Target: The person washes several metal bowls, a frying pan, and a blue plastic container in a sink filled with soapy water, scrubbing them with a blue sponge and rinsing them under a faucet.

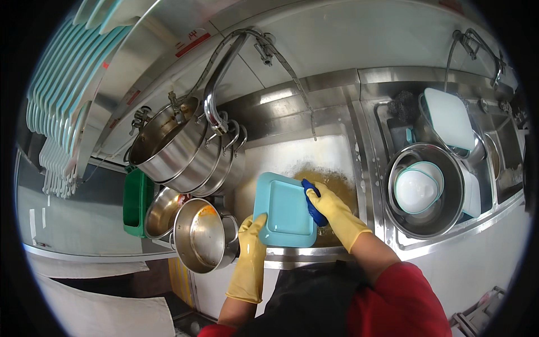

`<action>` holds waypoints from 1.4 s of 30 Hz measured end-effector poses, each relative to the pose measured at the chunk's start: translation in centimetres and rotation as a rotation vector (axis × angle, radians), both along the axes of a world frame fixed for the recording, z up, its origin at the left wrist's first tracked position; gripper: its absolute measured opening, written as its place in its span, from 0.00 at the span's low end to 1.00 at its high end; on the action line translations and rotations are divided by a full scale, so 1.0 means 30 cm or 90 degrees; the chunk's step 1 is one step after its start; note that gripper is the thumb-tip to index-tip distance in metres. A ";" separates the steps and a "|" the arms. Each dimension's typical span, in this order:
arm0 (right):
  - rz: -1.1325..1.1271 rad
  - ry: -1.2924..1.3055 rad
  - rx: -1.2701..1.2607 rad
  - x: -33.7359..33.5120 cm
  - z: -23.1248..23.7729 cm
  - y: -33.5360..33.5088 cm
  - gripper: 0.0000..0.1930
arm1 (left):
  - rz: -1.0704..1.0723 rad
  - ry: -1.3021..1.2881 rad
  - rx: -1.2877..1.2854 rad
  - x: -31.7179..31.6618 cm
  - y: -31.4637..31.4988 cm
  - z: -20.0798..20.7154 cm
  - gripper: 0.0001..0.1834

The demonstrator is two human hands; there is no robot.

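Note:
Over the sink, a light-blue square plate (286,209) is tilted with its underside, marked by a raised square ridge, facing me. My left hand (252,231), in a yellow rubber glove, grips the plate's left edge, thumb on the face. A dark blue cloth or scrubbing pad (315,206) is pressed to the plate's right edge by my right hand (328,205), gloved in yellow too. Below the plate lies the sink basin (281,151), with white foam and brownish water in it. The fingers behind the plate are hidden.
Stacked steel pots (179,154) lean at the sink's left, beside a dirty steel pot (202,236) and a green tub (136,202). A curved faucet (216,95) arches above. To the right, a steel bowl (425,222) holds white bowls. Plates (73,84) fill a rack, upper left.

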State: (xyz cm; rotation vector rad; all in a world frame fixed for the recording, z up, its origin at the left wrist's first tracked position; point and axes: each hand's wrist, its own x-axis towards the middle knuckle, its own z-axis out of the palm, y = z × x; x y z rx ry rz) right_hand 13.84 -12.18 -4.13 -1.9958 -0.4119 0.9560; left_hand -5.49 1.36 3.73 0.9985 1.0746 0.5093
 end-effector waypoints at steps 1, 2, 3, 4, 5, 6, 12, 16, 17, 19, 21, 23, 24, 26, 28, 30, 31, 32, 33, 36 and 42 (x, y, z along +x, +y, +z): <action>0.001 -0.021 -0.019 -0.009 -0.002 0.004 0.26 | 0.007 -0.014 0.005 -0.002 -0.003 -0.008 0.10; 0.001 -0.041 -0.039 -0.020 -0.009 0.005 0.25 | 0.009 -0.016 0.004 -0.005 -0.001 -0.017 0.11; -0.002 -0.135 0.003 -0.041 -0.085 0.012 0.22 | 0.011 -0.019 0.003 -0.005 0.002 -0.026 0.11; 0.028 -0.182 -0.007 -0.054 -0.067 0.011 0.22 | 0.016 -0.024 0.002 -0.001 0.006 -0.031 0.11; 0.058 -0.229 -0.016 -0.070 -0.046 0.011 0.21 | 0.027 -0.027 0.014 0.008 0.000 -0.028 0.09; 0.088 -0.276 -0.025 -0.086 -0.026 0.009 0.20 | 0.022 -0.041 0.021 0.009 0.003 -0.031 0.09; 0.207 -0.359 0.105 -0.175 0.128 -0.002 0.15 | 0.005 -0.045 0.054 0.040 0.019 -0.034 0.12; 0.345 -0.494 0.164 -0.267 0.298 0.092 0.15 | -0.091 0.138 0.229 0.055 -0.049 -0.045 0.12; 0.364 -0.533 0.171 -0.286 0.287 0.107 0.15 | -0.202 0.315 0.385 0.052 -0.058 -0.023 0.14; 0.418 -0.587 0.160 -0.291 0.284 0.105 0.15 | -0.327 0.482 0.609 0.015 -0.043 -0.038 0.18; 0.482 -0.612 0.134 -0.273 0.309 0.065 0.17 | -0.307 0.396 0.657 -0.033 0.010 -0.085 0.20; 0.537 -0.590 0.113 -0.236 0.260 0.008 0.18 | -0.245 0.236 0.605 -0.056 0.039 -0.090 0.19; 0.560 -0.543 0.073 -0.213 0.251 -0.023 0.18 | -0.122 0.067 0.248 -0.051 0.046 -0.079 0.15; 0.472 -0.563 0.041 -0.174 0.162 -0.072 0.18 | 0.085 -0.109 -0.064 -0.012 0.032 -0.009 0.11; 0.351 -0.498 0.050 -0.149 0.093 -0.115 0.14 | 0.028 -0.142 -0.045 -0.009 0.026 0.026 0.10; 0.261 -0.327 0.073 -0.128 0.072 -0.134 0.12 | 0.006 -0.146 0.001 -0.019 0.020 0.030 0.09; 0.143 -0.254 0.159 -0.127 -0.001 -0.127 0.11 | -0.009 -0.152 0.024 -0.016 0.016 0.034 0.09; 0.022 -0.180 0.241 -0.134 -0.117 -0.109 0.11 | -0.031 -0.117 0.034 -0.013 0.012 0.044 0.09; -0.095 -0.101 0.319 -0.135 -0.181 -0.099 0.11 | -0.049 -0.082 0.043 -0.022 0.007 0.060 0.10; -0.187 0.031 0.260 -0.018 -0.118 -0.058 0.09 | -0.093 -0.023 0.048 -0.031 -0.031 0.094 0.10; -0.046 -0.193 0.212 0.105 0.106 -0.010 0.13 | -0.213 -0.010 0.121 -0.049 -0.036 0.098 0.09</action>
